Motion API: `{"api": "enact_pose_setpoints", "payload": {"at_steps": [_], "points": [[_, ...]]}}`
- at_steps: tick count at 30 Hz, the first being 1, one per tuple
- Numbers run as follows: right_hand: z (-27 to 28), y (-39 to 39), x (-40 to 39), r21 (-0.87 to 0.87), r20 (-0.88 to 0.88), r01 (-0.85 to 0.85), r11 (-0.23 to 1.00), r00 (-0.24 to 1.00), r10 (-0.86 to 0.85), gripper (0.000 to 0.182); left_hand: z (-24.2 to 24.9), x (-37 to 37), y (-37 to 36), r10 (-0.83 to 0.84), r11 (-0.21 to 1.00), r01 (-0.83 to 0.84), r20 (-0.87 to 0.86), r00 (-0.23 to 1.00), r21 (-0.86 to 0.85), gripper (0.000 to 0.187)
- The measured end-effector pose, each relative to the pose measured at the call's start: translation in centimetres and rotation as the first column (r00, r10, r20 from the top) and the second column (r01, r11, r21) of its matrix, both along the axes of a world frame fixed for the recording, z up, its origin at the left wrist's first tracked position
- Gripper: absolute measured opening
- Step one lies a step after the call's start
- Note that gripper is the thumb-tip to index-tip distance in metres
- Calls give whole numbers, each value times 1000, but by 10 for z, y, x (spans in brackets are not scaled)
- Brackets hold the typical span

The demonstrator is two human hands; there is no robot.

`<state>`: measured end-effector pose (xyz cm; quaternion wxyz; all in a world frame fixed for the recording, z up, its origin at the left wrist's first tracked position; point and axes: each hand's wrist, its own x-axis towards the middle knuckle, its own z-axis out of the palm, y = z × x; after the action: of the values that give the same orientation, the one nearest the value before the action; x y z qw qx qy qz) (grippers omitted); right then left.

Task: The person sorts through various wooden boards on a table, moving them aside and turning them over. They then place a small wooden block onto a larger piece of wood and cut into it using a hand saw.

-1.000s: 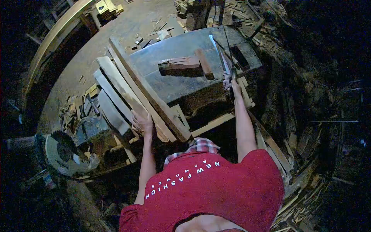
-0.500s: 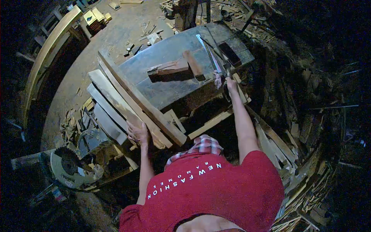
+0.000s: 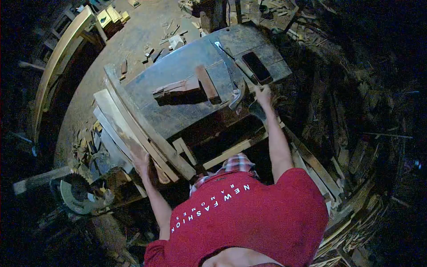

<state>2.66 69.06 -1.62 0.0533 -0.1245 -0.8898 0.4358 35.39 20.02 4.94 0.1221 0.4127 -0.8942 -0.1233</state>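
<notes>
Left fingers [image 3: 135, 159] unclenched against one plank [image 3: 116, 119], right fingers [image 3: 259, 90] of unclear grip, two blocks [image 3: 180, 91] between

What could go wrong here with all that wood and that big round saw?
The boards lie close side by side under the left hand, so if one slid, it might pinch the fingers. The saw has a toothed blade off to the left; a slip that way could mean a nasty cut, though I can't tell whether it is switched on.
</notes>
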Motion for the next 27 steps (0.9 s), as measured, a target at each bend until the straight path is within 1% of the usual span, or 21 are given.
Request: {"api": "enact_pose_setpoints", "payload": {"at_steps": [1, 2, 3, 4, 5, 6, 7, 9, 12, 13, 15, 16, 17, 18, 19, 21, 22, 23, 25, 26, 27], "points": [[80, -3, 6, 181, 18, -13, 983, 1000, 10, 49, 0, 1, 0, 3, 1000, -3, -1, 1000, 0, 77], [79, 9, -13, 226, 102, -32, 974, 995, 9, 54, 1, 1, 1, 5, 1000, -5, -3, 1000, 1, 77], [78, 14, -26, 225, 109, -37, 974, 994, 13, 54, 2, 2, 2, 6, 1000, -6, -6, 1000, 3, 77], [77, 19, -37, 420, 187, -96, 903, 982, 17, 58, 2, 2, 2, 9, 1000, -9, -12, 1000, 4, 77], [77, 21, -49, 590, 262, -165, 790, 965, 6, 61, 3, 3, 3, 12, 1000, -12, -18, 1000, 4, 77], [62, 24, -60, 558, 302, -179, 810, 953, 3, 74, 4, 4, 4, 16, 1000, -16, -25, 1000, 3, 76], [57, 24, -68, 554, 304, -184, 812, 953, 9, 74, 5, 5, 5, 19, 1000, -19, -33, 999, 1, 76], [51, 25, -77, 558, 445, -323, 765, 894, 54, 85, 7, 7, 7, 20, 1000, -20, -49, 999, -1, 76], [46, 27, -84, 534, 503, -375, 757, 861, 72, 92, 11, 12, 19, 57, 998, -58, -30, 998, -26, 72], [44, 28, -83, 533, 504, -378, 757, 860, 75, 92, 13, 11, 23, 59, 998, -60, -28, 998, -28, 72], [41, 31, -81, 594, 413, -333, 733, 908, 78, 88, 19, 9, 30, 137, 991, -137, -38, 990, 1, 72], [46, 33, -81, 592, 412, -335, 733, 908, 83, 88, 8, 17, 19, 141, 990, -141, -40, 989, -1, 72], [53, 38, -83, 568, 437, -339, 750, 896, 74, 87, -18, 36, -5, 70, 991, -65, 41, 997, -115, 70], [58, 42, -85, 543, 463, -342, 767, 884, 66, 86, -30, 45, -17, 8, 976, 21, 129, 992, -219, 69], [55, 46, -87, 542, 459, -341, 768, 886, 69, 86, -11, 32, -2, 10, 975, 18, 125, 992, -221, 69], [50, 58, -92, 557, 368, -223, 800, 930, 3, 83, 29, 8, 32, 229, 973, -228, -108, 967, 28, 66], [54, 64, -97, 519, 416, -254, 816, 909, 18, 83, 33, 5, 37, 228, 970, -199, -238, 944, 142, 64], [52, 73, -102, 519, 411, -255, 816, 911, 24, 83, 33, 4, 37, 232, 969, -203, -244, 942, 140, 64], [57, 79, -101, 480, 315, -189, 856, 948, 33, 83, 36, 8, 39, 234, 972, -233, -197, 952, 27, 61], [63, 86, -104, 415, 433, -246, 876, 900, 48, 85, 36, 10, 39, 240, 970, -240, -199, 950, 24, 61], [60, 86, -104, 412, 431, -252, 875, 901, 56, 85, 45, 4, 45, 229, 972, -236, -170, 958, -20, 57]]}}
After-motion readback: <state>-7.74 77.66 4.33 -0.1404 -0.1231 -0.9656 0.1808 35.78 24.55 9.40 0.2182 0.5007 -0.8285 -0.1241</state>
